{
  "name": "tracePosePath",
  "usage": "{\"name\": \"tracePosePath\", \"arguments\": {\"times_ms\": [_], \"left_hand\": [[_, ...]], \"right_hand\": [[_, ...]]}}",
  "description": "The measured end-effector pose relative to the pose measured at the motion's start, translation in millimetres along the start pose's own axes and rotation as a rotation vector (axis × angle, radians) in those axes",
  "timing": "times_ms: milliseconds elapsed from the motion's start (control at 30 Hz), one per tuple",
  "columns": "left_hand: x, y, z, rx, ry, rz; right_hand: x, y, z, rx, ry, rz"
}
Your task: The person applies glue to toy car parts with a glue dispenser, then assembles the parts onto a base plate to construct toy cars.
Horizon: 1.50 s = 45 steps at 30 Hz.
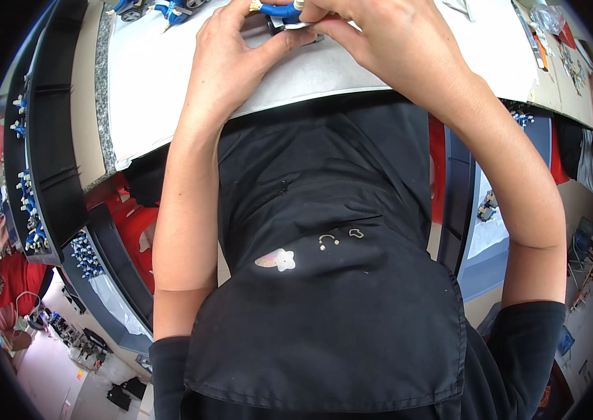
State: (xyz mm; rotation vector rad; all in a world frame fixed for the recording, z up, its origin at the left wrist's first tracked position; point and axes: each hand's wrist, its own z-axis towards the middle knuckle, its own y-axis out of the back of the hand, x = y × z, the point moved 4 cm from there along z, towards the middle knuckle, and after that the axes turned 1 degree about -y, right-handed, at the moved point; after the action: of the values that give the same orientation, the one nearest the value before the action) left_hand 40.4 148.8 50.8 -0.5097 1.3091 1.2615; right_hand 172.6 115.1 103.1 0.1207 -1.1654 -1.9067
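At the top edge of the view, a small blue toy figure with cream-coloured ends [281,10] is held between my two hands over the white-covered tabletop [149,91]. My left hand [230,59] curls around its near left side, thumb pressed toward the figure's underside. My right hand [387,31] pinches it from the right with thumb and fingers. A dark part and a pale flat piece show under the figure between my thumbs. The picture's edge cuts off its upper part. More blue figures [172,10], some by small grey wheels, lie at the table's far left.
Black trays [51,140] with rows of blue figures stand on the left. A grey bin [496,231] with a plastic liner is at the right. Orange-handled tools [540,52] and clear plastic [547,19] lie at the far right. Other people sit on both sides.
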Motion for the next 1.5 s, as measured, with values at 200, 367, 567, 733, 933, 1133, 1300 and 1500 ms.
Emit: {"name": "tracePosePath", "arguments": {"times_ms": [200, 367, 567, 733, 933, 1133, 1300, 1500], "left_hand": [[-3.2, -1.4, -0.8, 0.031, -0.112, 0.097], [-11.1, -5.0, -1.4, -0.006, -0.084, 0.333], [5.0, -1.4, -2.1, -0.071, -0.076, 0.307], [-0.7, -2.1, -5.6, -0.067, -0.044, 0.373], [-3.5, 4.2, -0.5, -0.018, -0.002, 0.255], [-32.5, -2.3, -29.3, 0.174, 0.379, -0.698], [-54.0, -28.5, -53.0, 0.241, 0.514, -1.163], [-50.6, -47.0, -63.7, 0.110, 0.579, -1.214]], "right_hand": [[4.0, -0.4, -14.2, -0.179, -0.001, 0.034], [3.6, 5.1, -9.9, -0.180, -0.022, 0.049], [7.8, 3.3, -0.3, -0.058, -0.123, -0.027], [8.1, -1.2, -0.4, -0.057, -0.187, -0.002], [8.2, -1.7, -3.7, -0.048, -0.208, 0.020], [44.7, 29.4, -16.3, -0.152, -0.064, 0.039], [50.2, 31.3, -28.2, -0.119, -0.171, 0.187], [49.6, 19.0, -36.7, -0.190, -0.254, 0.245]]}}
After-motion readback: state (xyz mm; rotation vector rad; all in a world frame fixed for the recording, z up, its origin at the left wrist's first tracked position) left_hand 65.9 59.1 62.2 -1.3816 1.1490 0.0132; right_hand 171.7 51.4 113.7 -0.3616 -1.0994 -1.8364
